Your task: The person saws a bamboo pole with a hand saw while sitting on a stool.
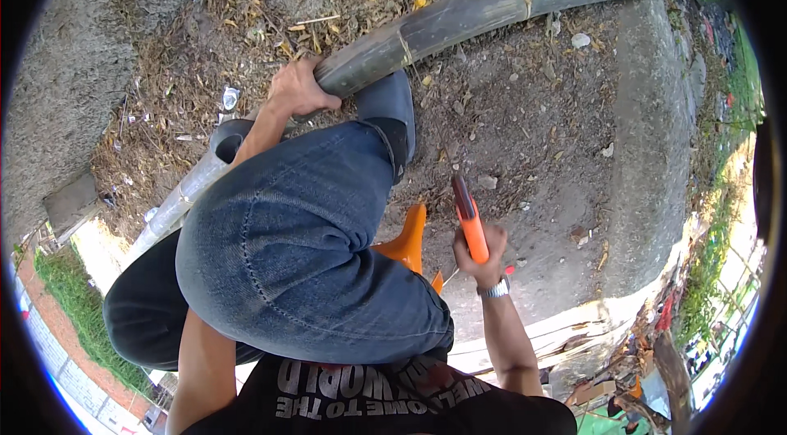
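Observation:
A thick grey-green bamboo pole (459, 21) runs from my left hand toward the upper right, with ring-like joints along it. My left hand (297, 89) grips the pole near its left end, fingers partly hidden. In my right hand (482, 250) is the orange handle of a hand saw (471, 226). Its thin blade, seen nearly edge-on, points up toward a pole joint; whether it touches is hard to tell. One shoe (387, 107) shows against the pole's lower side, below my bent knee in jeans (287, 246).
A second hollow bamboo pole (193, 185) lies left of my leg. An orange plastic piece (407, 240) shows beside my thigh. Dry leaves and litter (270, 0) cover the dirt. A concrete ledge (648, 140) borders the right, a rough wall (65, 82) the left.

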Demonstrator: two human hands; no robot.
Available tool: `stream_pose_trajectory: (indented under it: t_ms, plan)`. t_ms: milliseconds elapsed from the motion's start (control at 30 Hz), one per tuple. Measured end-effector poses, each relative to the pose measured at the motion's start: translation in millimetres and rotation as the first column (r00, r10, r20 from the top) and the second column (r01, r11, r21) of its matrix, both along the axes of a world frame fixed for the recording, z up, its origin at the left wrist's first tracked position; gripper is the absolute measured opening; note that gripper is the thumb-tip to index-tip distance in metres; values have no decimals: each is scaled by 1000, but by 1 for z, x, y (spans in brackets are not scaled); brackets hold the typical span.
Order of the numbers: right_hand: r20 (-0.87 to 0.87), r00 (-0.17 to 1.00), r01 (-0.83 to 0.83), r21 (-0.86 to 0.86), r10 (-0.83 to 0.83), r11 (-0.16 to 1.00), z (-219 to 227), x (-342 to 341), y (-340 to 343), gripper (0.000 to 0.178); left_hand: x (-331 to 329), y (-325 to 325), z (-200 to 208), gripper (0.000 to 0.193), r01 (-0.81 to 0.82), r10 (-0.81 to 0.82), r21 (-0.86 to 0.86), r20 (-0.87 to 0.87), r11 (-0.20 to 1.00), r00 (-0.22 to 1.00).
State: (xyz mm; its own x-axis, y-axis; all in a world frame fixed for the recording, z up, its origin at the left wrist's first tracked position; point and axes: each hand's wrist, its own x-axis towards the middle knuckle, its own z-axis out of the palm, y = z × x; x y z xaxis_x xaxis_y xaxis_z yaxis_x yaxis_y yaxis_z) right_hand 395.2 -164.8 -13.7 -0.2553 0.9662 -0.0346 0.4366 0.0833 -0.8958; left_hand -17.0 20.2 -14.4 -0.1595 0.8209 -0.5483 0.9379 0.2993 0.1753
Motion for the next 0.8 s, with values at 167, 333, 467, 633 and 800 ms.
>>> stream_pose_trajectory:
  t_ms: [167, 333, 467, 633, 800]
  plan:
    - [-154, 988, 27, 39, -20, 999, -34, -58, 84, 11, -6, 6, -13, 97, 26, -25, -55, 24, 998, 999]
    - [-84, 996, 33, 21, -31, 999, -25, -7, 35, 36, -15, 8, -13, 101, 64, -67, -46, -75, 997, 995]
    - [-146, 989, 37, 111, -20, 993, -30, -63, 108, 11, -1, 9, -20, 98, 52, -53, -66, -20, 997, 998]
    - [-148, 988, 43, 5, -42, 999, -22, -56, 58, 4, -12, 6, -25, 101, 116, -98, -153, 121, 981, 988]
    - [2, 1000, 1, 46, -1, 999, -45, -4, -22, 6, -35, 15, -29, 99, 32, -25, -38, 178, 999, 984]
